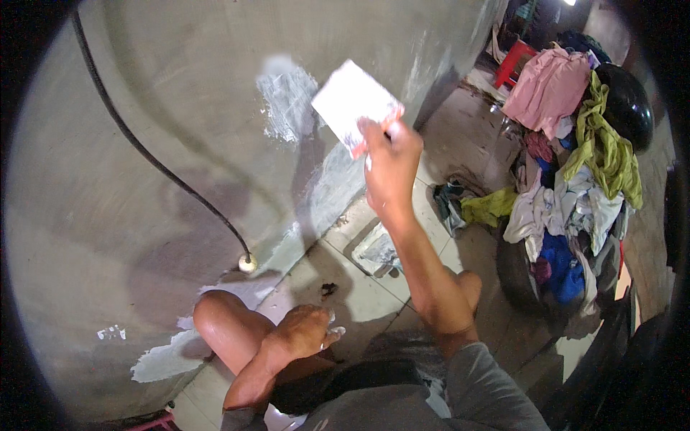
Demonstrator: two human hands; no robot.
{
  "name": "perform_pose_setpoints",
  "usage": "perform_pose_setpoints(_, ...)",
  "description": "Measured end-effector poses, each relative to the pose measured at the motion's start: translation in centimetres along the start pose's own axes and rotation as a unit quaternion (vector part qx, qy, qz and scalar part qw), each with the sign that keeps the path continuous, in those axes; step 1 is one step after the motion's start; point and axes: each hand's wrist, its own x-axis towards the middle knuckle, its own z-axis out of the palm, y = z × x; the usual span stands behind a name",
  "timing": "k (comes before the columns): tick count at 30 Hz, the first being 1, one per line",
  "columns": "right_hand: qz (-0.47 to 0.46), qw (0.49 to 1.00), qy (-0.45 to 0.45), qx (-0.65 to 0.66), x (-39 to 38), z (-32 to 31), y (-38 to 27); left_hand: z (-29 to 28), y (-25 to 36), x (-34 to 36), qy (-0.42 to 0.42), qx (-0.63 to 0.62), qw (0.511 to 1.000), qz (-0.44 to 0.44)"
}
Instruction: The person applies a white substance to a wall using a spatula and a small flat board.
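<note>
My right hand (394, 161) is raised in front of the grey wall (194, 93), gripping a flat, square putty spreader (354, 100) by its lower edge. White paste appears to coat its bright face; orange shows along the gripped edge. Just left of it, a fresh white putty patch (286, 100) marks the wall. Below my right hand, a shallow tray (375, 248) with white paste stands on the tiled floor, partly hidden by my forearm. My left hand (305, 330) rests by my bent knee, fingers loosely bent and apart, with white smears on the tips and nothing visible in them.
A black cable (144, 154) hangs along the wall, ending in a pale round fitting (247, 262). Paler putty (169, 357) runs along the wall's base. On the right are heaped clothes (568, 194), a red stool (514, 63) and a black rounded object (627, 106).
</note>
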Motion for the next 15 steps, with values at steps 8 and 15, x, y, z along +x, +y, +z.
perform_pose_setpoints(8, -0.336, 0.892, 0.109, -0.283, -2.3, 4.4, 8.8, -0.1, -0.4, -0.2, -0.053, 0.014, 0.998, -0.014)
perform_pose_setpoints(15, -0.367, 0.868, -0.032, -0.334, -8.0, 6.1, 9.2, 0.2, -0.3, 0.2, -0.064, 0.016, 0.998, -0.006)
